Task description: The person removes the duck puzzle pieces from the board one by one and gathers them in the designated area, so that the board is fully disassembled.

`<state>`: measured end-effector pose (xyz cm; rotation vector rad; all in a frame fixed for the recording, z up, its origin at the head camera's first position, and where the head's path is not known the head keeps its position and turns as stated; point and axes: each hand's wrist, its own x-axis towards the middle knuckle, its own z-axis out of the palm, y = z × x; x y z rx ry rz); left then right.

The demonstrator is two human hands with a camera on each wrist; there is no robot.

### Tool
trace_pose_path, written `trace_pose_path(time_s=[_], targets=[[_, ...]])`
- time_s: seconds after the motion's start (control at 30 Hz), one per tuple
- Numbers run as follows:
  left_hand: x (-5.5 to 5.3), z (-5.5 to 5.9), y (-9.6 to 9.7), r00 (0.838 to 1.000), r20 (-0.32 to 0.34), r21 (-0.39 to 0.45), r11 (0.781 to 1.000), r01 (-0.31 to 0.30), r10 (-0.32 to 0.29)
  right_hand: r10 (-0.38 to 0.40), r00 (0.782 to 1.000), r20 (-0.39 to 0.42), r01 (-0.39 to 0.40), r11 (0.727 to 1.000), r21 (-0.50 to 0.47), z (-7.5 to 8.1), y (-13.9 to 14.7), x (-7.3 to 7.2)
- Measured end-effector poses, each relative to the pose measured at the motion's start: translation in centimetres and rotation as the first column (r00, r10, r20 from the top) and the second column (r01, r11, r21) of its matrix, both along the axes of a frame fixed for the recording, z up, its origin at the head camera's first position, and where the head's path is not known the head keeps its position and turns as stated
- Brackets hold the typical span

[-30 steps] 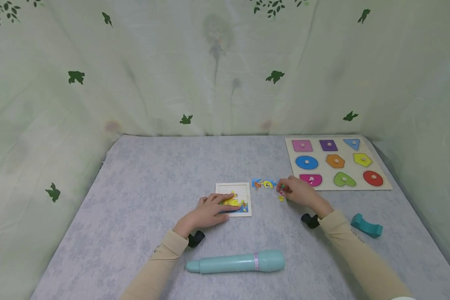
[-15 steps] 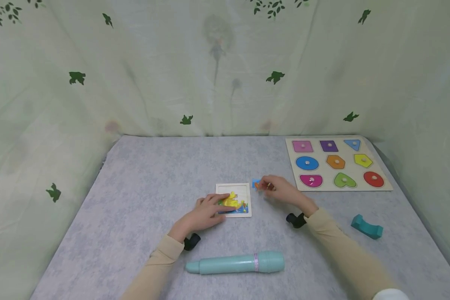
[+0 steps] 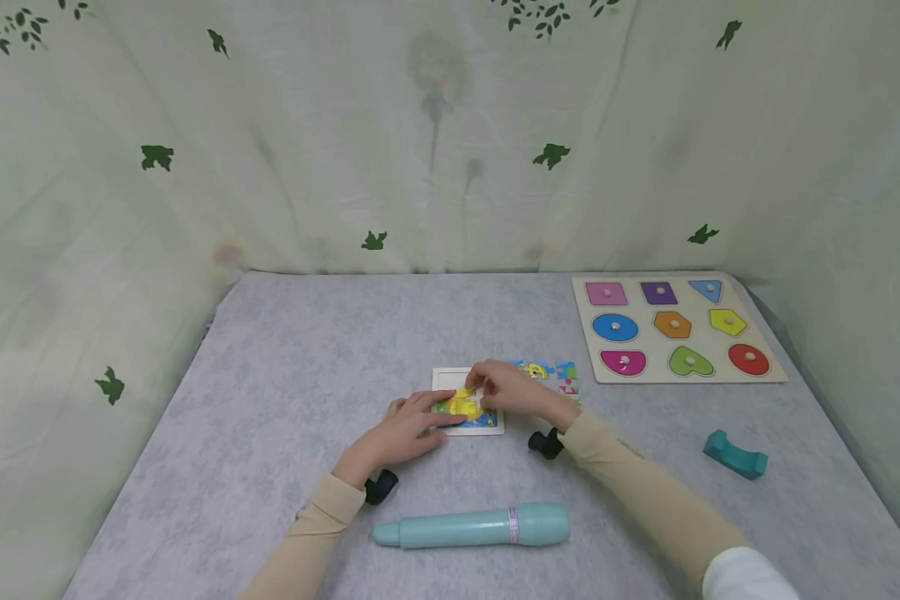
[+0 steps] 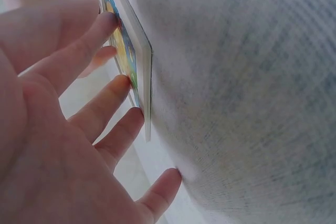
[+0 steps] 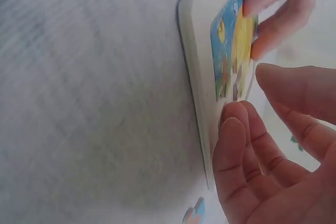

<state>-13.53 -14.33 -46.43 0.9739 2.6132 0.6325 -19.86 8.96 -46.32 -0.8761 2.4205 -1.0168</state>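
A small white-framed jigsaw puzzle (image 3: 499, 429) with a yellow and blue picture lies mid-table. My left hand (image 3: 408, 427) rests its extended fingers across the picture's left part; in the left wrist view, a fingertip (image 4: 124, 81) touches its surface. My right hand (image 3: 513, 387) is over the frame's right side with bent fingers close to the yellow part. Seen from the right wrist, its fingers (image 5: 231, 140) lie right at the frame's edge, and I cannot tell whether they hold a piece. Loose puzzle pieces (image 3: 567, 371) lie just beyond that hand, partly covered by it.
A wooden shape board (image 3: 581, 329) with colourful knobbed shapes lies at the back right. A teal curved block (image 3: 735, 455) sits on the right, and a long pale-teal tube (image 3: 457, 528) lies in front of both hands. A printed curtain (image 3: 307, 167) hangs behind the table.
My right hand has moved left from the loose pieces to the puzzle frame, uncovering pieces on the right. The left hand has stayed on the puzzle, shifting slightly left.
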Motion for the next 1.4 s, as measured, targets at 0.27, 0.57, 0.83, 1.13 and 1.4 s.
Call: trace_pose_path(time_s=[0.27, 0.57, 0.83, 1.13, 1.4], targets=[[0.1, 0.1, 0.0, 1.0, -0.009, 0.007, 1.0, -0.006, 0.006, -0.006, 0.999, -0.036, 0.008, 0.998, 0.059, -0.2, -0.7, 0.4], [0.0, 0.2, -0.1, 1.0, 0.01, -0.008, 1.0, -0.022, 0.022, -0.038, 0.997, -0.067, 0.042, 0.998, 0.053, -0.2, -1.1, 0.8], [0.0, 0.3, -0.1, 1.0, 0.02, 0.019, 1.0, -0.01, 0.009, -0.057, 0.997, -0.05, 0.059, 0.998, 0.038, 0.1, -1.2, 0.5], [-0.2, 0.3, -0.1, 0.999, 0.031, 0.007, 1.0, -0.012, 0.011, -0.092, 0.996, -0.018, 0.092, 0.996, -0.011, -0.1, -1.3, 0.2], [-0.1, 0.4, 0.0, 0.999, 0.045, 0.009, 1.0, -0.015, 0.015, -0.157, 0.986, 0.052, 0.162, 0.98, -0.113, -0.1, 0.3, -0.5]])
